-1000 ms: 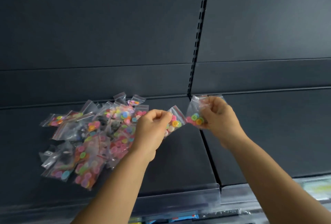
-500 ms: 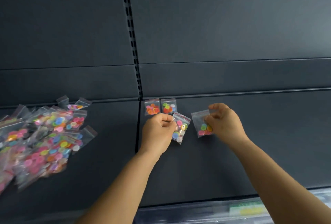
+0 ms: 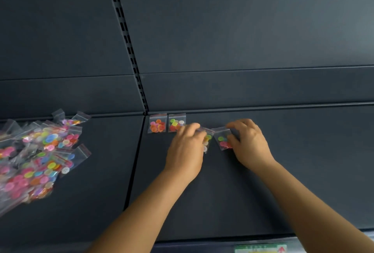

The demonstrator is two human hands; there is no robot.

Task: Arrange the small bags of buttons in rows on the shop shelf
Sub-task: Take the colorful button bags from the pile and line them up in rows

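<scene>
On my feed, two small clear zip bags lie flat at the back edge of the dark grey metal shop shelf, side by side and nearly touching: the bag of orange and pink buttons on the left, the bag of green, red and white buttons to its right. My left hand sits just right of that second one, its knuckles overlapping the bag's lower right corner. Its fingers are curled around a third clear bag of green, yellow and white buttons, which pokes out tilted from the hand's right side. My right hand is beside it, fingers bent, thumb and fingertips pinching a fourth clear bag of green and pink buttons at its right edge; that bag is slightly tilted, close to the third. I cannot tell whether either held bag touches the shelf. A loose heap of clear bags filled with multicoloured buttons lies well apart on the left shelf panel.
</scene>
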